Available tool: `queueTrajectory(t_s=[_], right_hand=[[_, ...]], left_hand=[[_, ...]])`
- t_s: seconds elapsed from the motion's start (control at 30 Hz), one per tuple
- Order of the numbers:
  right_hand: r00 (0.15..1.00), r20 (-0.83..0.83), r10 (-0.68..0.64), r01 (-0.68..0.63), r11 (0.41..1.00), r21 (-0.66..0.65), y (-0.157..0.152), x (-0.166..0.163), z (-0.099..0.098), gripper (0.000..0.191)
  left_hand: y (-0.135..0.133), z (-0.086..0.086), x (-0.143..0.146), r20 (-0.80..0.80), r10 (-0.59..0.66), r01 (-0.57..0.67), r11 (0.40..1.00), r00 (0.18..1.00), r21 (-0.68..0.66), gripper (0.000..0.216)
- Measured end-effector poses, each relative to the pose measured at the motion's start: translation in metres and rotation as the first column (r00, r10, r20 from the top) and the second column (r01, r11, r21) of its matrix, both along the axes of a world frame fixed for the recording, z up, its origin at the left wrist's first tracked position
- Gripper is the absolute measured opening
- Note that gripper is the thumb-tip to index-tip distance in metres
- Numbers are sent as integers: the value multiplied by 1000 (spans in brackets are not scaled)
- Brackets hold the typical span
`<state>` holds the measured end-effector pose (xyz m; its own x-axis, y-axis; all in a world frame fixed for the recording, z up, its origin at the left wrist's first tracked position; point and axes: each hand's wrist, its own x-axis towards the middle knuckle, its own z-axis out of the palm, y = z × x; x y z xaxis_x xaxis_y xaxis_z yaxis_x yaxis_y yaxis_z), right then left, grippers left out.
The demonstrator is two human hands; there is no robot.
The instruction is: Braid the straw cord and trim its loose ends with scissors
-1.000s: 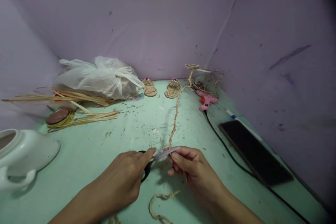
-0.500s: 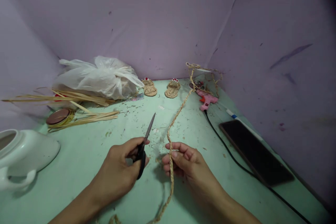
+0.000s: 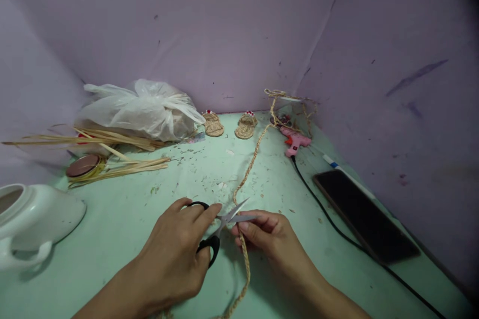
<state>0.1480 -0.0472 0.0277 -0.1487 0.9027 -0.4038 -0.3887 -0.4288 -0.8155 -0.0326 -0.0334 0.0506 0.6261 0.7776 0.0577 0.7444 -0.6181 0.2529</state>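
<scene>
My left hand (image 3: 175,254) grips black-handled scissors (image 3: 220,227), blades parted and pointing right, near the table's front. My right hand (image 3: 267,237) pinches a braided straw rope (image 3: 249,167) just under the blades. The rope runs from the back right corner across the green table (image 3: 119,224) to my hands, then trails down past the front edge. The open blades sit at the rope right by my right fingertips.
A white plastic bag (image 3: 142,109) and loose straw strips (image 3: 112,152) lie back left, with a brown round lid (image 3: 83,165). Two small woven sandals (image 3: 229,125) stand at the back. A pink glue gun (image 3: 295,141) with black cord, a dark phone (image 3: 364,217) and a white ceramic pot (image 3: 33,219) are nearby.
The scissors swung from pointing up and away, blades closed, down to the rope with blades now parted. My right hand stayed on the rope, which shifted slightly.
</scene>
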Motion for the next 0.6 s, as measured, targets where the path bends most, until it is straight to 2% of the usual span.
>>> queueTrajectory(t_s=[0.3, 0.6], right_hand=[[992, 122, -17, 4, 995, 102, 0, 0, 10, 16], [973, 232, 7, -48, 984, 171, 0, 0, 9, 10]], left_hand=[[1, -1, -4, -100, -27, 29, 999, 995, 26, 61], [2, 10, -1, -222, -62, 39, 994, 973, -104, 60]])
